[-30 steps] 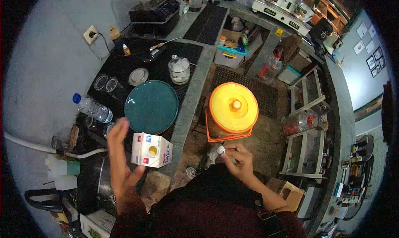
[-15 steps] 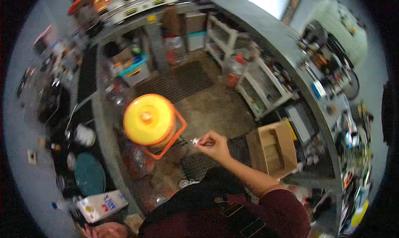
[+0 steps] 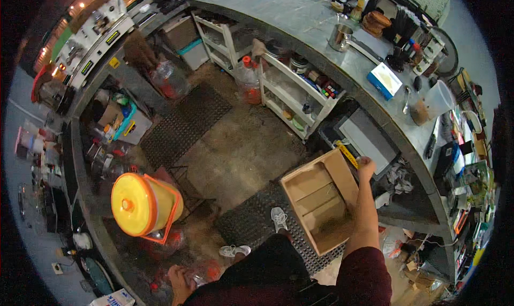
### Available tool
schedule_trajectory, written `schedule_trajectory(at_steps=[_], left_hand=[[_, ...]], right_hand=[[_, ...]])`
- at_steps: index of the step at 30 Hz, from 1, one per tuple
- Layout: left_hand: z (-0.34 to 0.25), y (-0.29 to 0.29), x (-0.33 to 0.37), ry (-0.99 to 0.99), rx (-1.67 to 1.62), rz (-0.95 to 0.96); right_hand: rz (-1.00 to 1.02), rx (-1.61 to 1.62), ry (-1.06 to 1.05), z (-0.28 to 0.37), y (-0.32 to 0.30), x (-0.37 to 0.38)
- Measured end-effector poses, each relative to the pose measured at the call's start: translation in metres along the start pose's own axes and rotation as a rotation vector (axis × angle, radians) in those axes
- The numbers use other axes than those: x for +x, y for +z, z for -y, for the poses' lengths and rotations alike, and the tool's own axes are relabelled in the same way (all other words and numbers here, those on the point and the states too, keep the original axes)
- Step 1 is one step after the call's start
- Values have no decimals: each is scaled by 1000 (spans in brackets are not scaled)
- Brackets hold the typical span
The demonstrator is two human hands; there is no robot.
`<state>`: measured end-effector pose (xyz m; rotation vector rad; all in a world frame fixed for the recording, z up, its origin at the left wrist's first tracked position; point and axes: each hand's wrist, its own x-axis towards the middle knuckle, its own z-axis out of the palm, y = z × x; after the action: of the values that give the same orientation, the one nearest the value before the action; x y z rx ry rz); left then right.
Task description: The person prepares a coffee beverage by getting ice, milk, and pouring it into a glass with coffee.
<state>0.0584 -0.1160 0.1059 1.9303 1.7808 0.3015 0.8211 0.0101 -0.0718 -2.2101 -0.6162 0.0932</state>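
My right hand [image 3: 367, 168] is closed, reaching out past the far right edge of an open brown box [image 3: 338, 172]. Whatever is in its fingers, if anything, is hidden. Just beyond it stands a dark bin with a grey panel [image 3: 369, 140] and a yellow strip [image 3: 347, 154] along its rim. The right forearm passes over the box's right side. At the lower edge my left hand [image 3: 181, 282] hangs low with loosely bent fingers and nothing visible in it. Clear plastic jugs [image 3: 201, 274] lie close beside it.
A yellow drink cooler [image 3: 131, 201] with an orange handle stands at the left. White shelves [image 3: 292, 100] run under the curved grey counter [image 3: 278, 12]. Black rubber mats [image 3: 184, 124] lie on the concrete floor. A metal pitcher [image 3: 340, 37] and a blue-and-white box [image 3: 384, 81] stand on the counter.
My view has turned to the right. My right hand has moved from mid-floor, where it pinched a small white thing, to the bin beyond the box. My left hand has left the carton's side.
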Motion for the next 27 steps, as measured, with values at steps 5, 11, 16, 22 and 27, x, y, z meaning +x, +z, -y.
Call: schedule_trajectory(at_steps=[5,11,16,22,27], left_hand=[[-51,63,50,-187,204,247],[-47,91,50,-519,400,336],[-76,86,71,-333,421,402],[-85,83,61,-44,562,229],[-93,65,39,-51,356,111]], right_hand=[[111,-127,-176,-50,55,109],[314,-721,-238,-80,89,131],[420,-593,-412,-90,67,134],[464,-447,-404,-48,60,92],[413,-266,-407,-9,42,25]])
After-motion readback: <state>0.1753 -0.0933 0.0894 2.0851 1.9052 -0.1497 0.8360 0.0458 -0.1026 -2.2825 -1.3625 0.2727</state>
